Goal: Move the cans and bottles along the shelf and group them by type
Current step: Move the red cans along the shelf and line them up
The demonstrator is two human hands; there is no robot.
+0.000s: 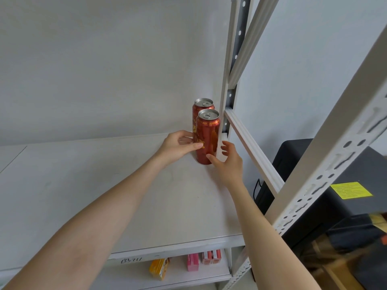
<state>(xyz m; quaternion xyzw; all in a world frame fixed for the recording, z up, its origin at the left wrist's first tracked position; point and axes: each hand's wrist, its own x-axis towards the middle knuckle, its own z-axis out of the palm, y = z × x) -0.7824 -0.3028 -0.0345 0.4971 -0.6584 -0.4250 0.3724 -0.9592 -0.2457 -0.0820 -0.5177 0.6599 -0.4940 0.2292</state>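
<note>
Two tall red beer cans stand upright, one behind the other, at the right end of the white shelf (104, 185), close to the rack's rear post. My left hand (178, 147) holds the front can (208, 135) from its left side, thumb on its face and fingers curled toward its back. My right hand (227, 162) is on the can's right, thumb tip touching its lower front, fingers spread and loosely curved a little away from it. The rear can (202, 106) is mostly hidden behind the front one. No bottles are in view.
A grey-white rack post (229, 84) and a slanted side rail (251, 151) border the shelf's right end. A perforated front post (326, 164) crosses the right foreground. Small orange, pink and red boxes (192, 262) stand on the lower shelf. A black case (335, 206) sits beyond the rack.
</note>
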